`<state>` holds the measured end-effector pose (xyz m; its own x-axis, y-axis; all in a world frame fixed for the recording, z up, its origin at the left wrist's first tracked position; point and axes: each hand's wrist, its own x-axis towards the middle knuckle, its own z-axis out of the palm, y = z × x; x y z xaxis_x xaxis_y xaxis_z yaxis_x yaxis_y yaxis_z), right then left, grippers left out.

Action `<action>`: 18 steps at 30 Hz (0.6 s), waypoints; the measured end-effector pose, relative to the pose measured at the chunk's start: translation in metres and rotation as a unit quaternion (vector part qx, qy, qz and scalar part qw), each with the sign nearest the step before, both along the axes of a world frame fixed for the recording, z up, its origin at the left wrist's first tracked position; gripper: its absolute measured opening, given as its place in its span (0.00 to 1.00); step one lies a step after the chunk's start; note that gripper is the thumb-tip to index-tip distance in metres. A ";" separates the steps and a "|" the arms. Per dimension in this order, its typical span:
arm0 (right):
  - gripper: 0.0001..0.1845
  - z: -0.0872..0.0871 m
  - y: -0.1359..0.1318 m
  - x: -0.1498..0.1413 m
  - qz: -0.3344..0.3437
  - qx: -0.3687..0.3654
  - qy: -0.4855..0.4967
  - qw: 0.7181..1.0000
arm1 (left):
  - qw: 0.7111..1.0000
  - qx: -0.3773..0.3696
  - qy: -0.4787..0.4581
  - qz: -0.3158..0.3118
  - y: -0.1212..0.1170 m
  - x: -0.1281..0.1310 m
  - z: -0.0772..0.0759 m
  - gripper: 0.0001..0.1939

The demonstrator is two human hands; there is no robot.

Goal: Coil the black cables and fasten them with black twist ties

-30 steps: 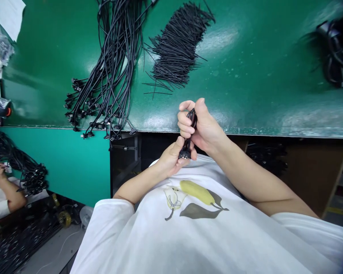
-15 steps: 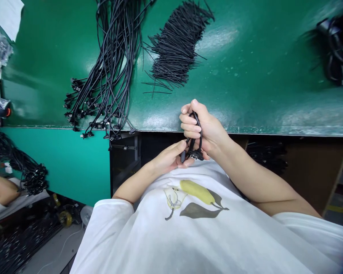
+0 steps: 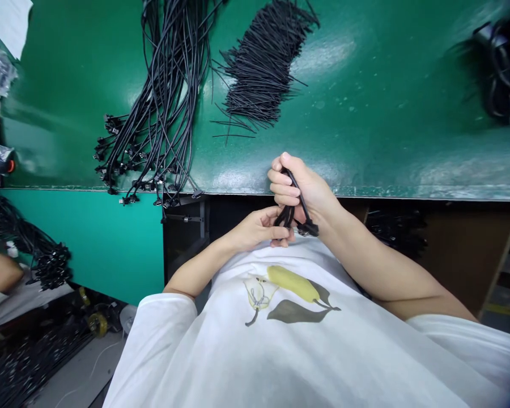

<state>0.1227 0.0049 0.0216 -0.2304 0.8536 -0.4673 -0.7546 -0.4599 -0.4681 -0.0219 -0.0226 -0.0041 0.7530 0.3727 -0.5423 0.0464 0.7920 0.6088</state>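
A black cable (image 3: 285, 216), folded into loops, is held in front of my shirt at the table's front edge. My right hand (image 3: 300, 184) wraps its fingers around the upper part of the loops. Lower down, my left hand (image 3: 266, 226) pinches the bottom of the folded cable between thumb and fingers. A black connector (image 3: 308, 228) on a cable end hangs beside the right wrist. Beyond my hands on the green table (image 3: 365, 124) lies a pile of short thin black ties (image 3: 263, 68). Left of it rests a bundle of long black cables (image 3: 170, 96) with connectors toward me.
Another dark cable bundle (image 3: 505, 73) lies at the table's far right. At the left, a co-worker's arm (image 3: 2, 269) is near another cable bundle (image 3: 46, 260). More black cables (image 3: 397, 232) sit on a shelf under the table.
My left hand has moved up slightly and now pinches the lower loops. The connector end has swung right, toward my right wrist. My right hand has barely moved.
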 end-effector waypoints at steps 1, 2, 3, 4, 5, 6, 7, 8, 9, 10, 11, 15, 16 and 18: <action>0.24 -0.001 -0.002 -0.001 -0.029 0.013 -0.032 0.999 | 0.999 0.023 0.021 0.015 -0.002 0.002 0.000 0.30; 0.23 -0.002 -0.003 -0.003 -0.059 0.029 -0.067 0.996 | 0.998 0.041 0.038 0.032 -0.004 0.004 0.000 0.29; 0.22 -0.002 -0.003 -0.004 -0.082 0.046 -0.098 0.991 | 0.996 0.054 0.051 0.049 -0.005 0.006 0.001 0.29; 0.21 -0.002 -0.004 -0.005 -0.098 0.062 -0.123 0.986 | 0.995 0.062 0.058 0.060 -0.006 0.008 0.003 0.28; 0.20 -0.001 -0.003 -0.006 -0.109 0.074 -0.142 0.981 | 0.994 0.067 0.062 0.065 -0.006 0.008 0.005 0.28; 0.20 0.000 -0.002 -0.006 -0.116 0.083 -0.154 0.978 | 0.994 0.067 0.063 0.064 -0.005 0.009 0.006 0.28; 0.19 0.001 -0.001 -0.006 -0.124 0.089 -0.163 0.975 | 0.994 0.061 0.063 0.058 -0.004 0.009 0.008 0.28; 0.19 0.002 0.000 -0.006 -0.130 0.094 -0.170 0.972 | 0.995 0.051 0.061 0.051 -0.002 0.008 0.010 0.28; 0.19 0.002 0.001 -0.006 -0.134 0.097 -0.176 0.970 | 0.997 0.037 0.055 0.044 -0.001 0.007 0.011 0.28; 0.19 0.003 0.001 -0.006 -0.135 0.101 -0.182 0.969 | 0.998 0.020 0.046 0.040 0.001 0.006 0.012 0.28; 0.19 0.003 0.002 -0.005 -0.134 0.103 -0.188 0.967 | 0.999 0.002 0.035 0.039 0.003 0.004 0.013 0.28; 0.20 -0.003 0.003 -0.001 -0.123 0.114 -0.184 0.968 | 0.995 -0.081 -0.019 0.050 0.009 0.001 0.020 0.25; 0.20 -0.005 0.003 0.000 -0.116 0.117 -0.172 0.971 | 0.993 -0.098 -0.031 0.052 0.010 0.001 0.021 0.24; 0.20 -0.009 0.004 0.002 -0.106 0.118 -0.153 0.975 | 0.992 -0.105 -0.041 0.057 0.010 0.003 0.022 0.23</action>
<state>0.1252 0.0086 0.0131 0.0827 0.9589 -0.2715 -0.6288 -0.1612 -0.7607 -0.0188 -0.0123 0.0175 0.7572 0.3425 -0.5563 -0.0925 0.8992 0.4276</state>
